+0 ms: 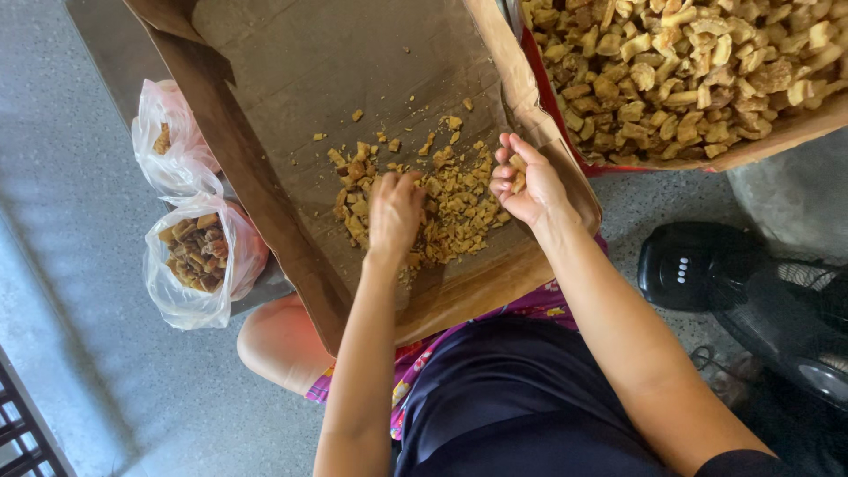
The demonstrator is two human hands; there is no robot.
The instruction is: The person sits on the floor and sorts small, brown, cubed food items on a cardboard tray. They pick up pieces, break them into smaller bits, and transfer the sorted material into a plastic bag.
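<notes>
Fried golden-brown pieces (446, 199) lie scattered in a small heap on the floor of a tilted cardboard box (291, 79) resting across my lap. My left hand (393, 212) presses down into the heap, fingers curled among the bits. My right hand (526, 181) hovers just beside it, palm up, fingers loosely cupped around a few pieces. A second box (777, 132), heaped full, sits upper right; two plastic bags (190, 265) stand left.

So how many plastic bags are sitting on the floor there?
2. One plastic bag lies left of the cardboard box, nearly empty; a second bag just below holds brown pieces. Others may be hidden.
</notes>
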